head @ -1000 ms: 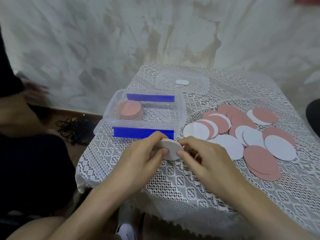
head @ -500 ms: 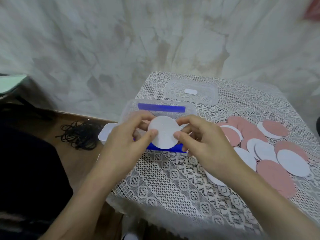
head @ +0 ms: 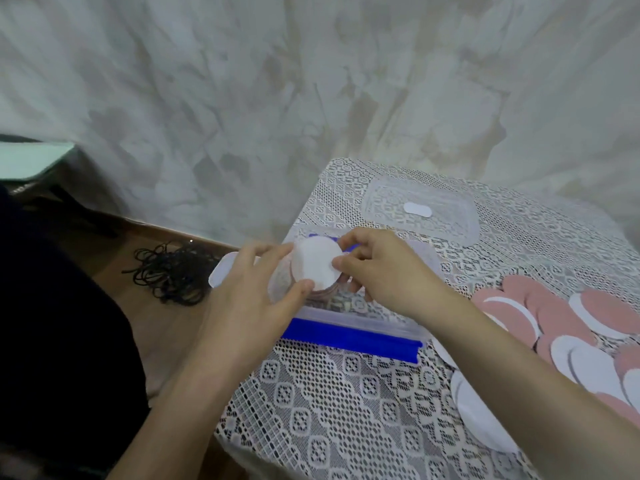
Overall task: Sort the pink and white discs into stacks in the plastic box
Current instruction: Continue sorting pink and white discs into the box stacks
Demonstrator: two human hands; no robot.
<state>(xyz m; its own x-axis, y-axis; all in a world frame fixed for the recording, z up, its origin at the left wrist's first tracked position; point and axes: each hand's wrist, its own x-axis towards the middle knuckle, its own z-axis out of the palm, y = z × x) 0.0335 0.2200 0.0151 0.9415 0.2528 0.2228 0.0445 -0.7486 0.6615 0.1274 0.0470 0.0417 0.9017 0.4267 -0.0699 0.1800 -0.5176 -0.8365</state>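
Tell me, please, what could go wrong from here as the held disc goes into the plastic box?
1. The left hand and right hand pinch the white disc right above pinkish discs in the plastic box. If it is dropped there, the colours could mix.
2. The box sits at the left edge of the table with its end flap overhanging, so a nudge might push it off.
3. The right forearm passes close over the loose discs and could sweep some away.
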